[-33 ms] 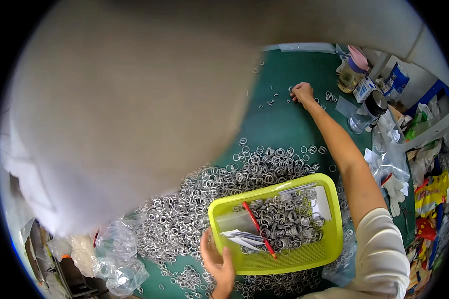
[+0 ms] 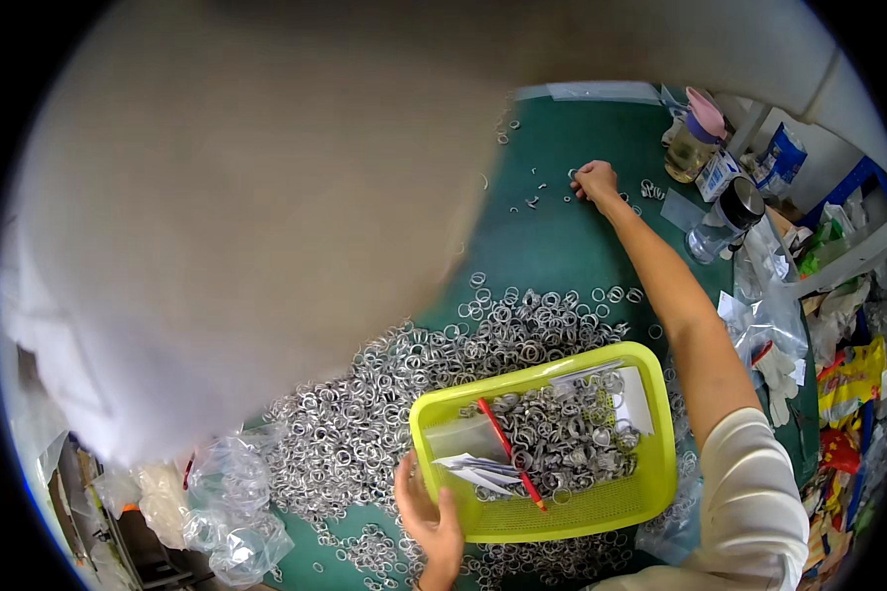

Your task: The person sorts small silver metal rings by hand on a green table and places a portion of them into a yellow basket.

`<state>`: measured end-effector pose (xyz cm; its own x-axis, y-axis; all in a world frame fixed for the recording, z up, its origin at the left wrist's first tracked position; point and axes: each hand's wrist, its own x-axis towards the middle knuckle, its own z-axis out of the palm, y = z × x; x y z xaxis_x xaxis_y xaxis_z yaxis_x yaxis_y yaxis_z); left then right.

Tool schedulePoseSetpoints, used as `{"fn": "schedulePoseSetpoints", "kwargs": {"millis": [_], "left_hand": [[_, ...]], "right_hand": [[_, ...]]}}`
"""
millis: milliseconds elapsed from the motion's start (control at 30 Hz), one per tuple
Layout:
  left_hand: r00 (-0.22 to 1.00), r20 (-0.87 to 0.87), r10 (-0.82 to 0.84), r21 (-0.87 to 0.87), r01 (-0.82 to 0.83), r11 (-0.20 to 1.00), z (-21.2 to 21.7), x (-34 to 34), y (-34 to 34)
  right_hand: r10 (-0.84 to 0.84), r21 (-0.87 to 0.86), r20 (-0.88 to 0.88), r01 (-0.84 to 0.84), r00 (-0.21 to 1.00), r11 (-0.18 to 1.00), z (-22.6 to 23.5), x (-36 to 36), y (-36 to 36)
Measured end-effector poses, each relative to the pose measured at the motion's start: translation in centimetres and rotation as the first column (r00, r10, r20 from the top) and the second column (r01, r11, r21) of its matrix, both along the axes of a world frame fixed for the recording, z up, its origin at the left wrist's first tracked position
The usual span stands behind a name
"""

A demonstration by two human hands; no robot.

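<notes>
A yellow-green plastic basket sits close to me on top of scattered metal rings. My left hand grips its left rim, thumb on the near side. Inside lie many metal rings, a red pen, folded white paper slips and a white card. Stretched far across the table, my right hand is closed, its fingertips pinching a small metal ring. Several small metal bits lie just left of that hand. A short row of rings lies to its right.
A large pile of metal rings spreads over the green table. Two drink bottles, one pink-lidded and one black-lidded, stand at right. Transparent bags lie at left. A large blurred beige shape hides the upper left.
</notes>
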<state>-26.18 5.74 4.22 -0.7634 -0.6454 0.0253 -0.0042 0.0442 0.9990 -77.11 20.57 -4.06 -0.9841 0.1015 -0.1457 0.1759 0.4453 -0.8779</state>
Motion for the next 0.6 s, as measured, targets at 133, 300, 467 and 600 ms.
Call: {"fn": "schedulePoseSetpoints", "kwargs": {"millis": [133,300,467,600], "left_hand": [[0.997,0.032,0.067,0.006,-0.067,0.998,-0.4,1.9,-0.2],[1.000,0.014,0.026,0.053,-0.027,0.998,-1.4,0.5,-0.3],[0.998,0.025,0.052,0.019,-0.053,0.998,-1.3,0.4,-0.1],[0.999,-0.009,0.049,-0.024,-0.049,0.999,-1.1,0.1,0.0]], "right_hand": [[-0.012,-0.018,0.055,0.014,0.998,1.000,0.0,0.9,-4.4],[-0.131,-0.190,0.054,0.139,0.990,0.972,-4.1,-5.6,-2.0],[-0.127,-0.077,-0.152,0.116,0.980,0.990,-5.4,-6.2,-1.6],[-0.042,0.146,-0.307,0.091,0.951,0.985,-4.9,-5.2,-0.8]]}}
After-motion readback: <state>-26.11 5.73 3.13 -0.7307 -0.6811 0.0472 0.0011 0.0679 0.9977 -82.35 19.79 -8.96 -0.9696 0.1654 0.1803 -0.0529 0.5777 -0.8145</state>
